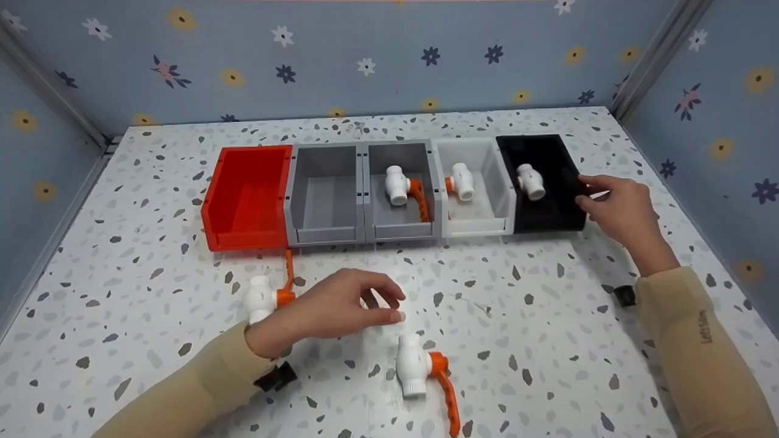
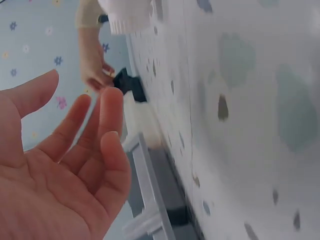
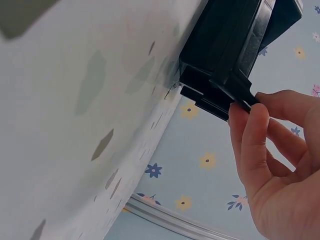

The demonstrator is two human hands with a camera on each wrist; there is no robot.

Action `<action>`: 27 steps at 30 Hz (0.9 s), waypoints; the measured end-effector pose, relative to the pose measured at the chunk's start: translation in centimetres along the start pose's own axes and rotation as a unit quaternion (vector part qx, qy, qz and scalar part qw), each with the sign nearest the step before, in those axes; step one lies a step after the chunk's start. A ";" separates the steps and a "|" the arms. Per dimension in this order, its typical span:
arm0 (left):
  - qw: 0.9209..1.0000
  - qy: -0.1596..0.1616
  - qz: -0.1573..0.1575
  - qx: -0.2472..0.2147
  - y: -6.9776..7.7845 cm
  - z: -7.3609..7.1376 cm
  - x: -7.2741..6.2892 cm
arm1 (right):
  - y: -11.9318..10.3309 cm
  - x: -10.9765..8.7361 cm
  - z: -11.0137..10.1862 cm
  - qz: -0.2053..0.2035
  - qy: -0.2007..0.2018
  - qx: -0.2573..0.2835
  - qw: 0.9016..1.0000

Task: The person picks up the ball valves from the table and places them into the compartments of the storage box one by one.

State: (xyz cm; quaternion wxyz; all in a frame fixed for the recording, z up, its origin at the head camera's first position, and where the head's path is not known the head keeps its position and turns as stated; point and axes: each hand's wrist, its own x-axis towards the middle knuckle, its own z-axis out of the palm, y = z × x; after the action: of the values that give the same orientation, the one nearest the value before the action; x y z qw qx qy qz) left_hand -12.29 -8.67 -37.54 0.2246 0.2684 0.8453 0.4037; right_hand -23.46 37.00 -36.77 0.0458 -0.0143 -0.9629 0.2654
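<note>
My right hand (image 1: 624, 210) pinches the right side rim of the black bin (image 3: 220, 55) between thumb and fingers. Inside that bin lies a white ball valve (image 1: 531, 182). My left hand (image 1: 331, 304) hovers over the table with fingers loosely bent and nothing in them; the left wrist view shows its bare palm. Just below its fingertips lies a ball valve (image 1: 412, 368) with an orange lever handle (image 1: 449, 398). Another valve (image 1: 260, 295), partly covered by the left wrist, rests in front of the red bin (image 1: 248, 240).
Five bins stand side by side. A grey bin (image 1: 398, 231) and the white bin (image 1: 478, 227) each hold one valve; the other grey bin (image 1: 324, 236) and the red one hold none. Flower-patterned panels (image 1: 389, 55) enclose the speckled table (image 1: 535, 340) at back and sides.
</note>
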 end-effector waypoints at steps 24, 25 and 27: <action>0.996 -0.057 -0.057 0.042 0.7 3.7 0.6 | 0.0 0.0 -0.1 0.002 -0.003 0.003 1.000; 0.996 -0.056 -0.055 0.037 0.7 3.7 0.6 | 0.0 0.0 -0.1 0.000 -0.002 0.005 1.000; 0.997 -0.054 -0.050 0.028 0.7 3.6 0.6 | 0.0 -0.1 -0.2 -0.004 -0.001 0.008 1.000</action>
State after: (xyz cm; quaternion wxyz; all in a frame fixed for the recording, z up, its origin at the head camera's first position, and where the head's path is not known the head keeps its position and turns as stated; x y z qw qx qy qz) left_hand -10.40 -5.92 -39.14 0.2821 0.2531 0.8552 0.3535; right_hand -23.37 37.10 -36.65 0.0461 -0.0100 -0.9610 0.2726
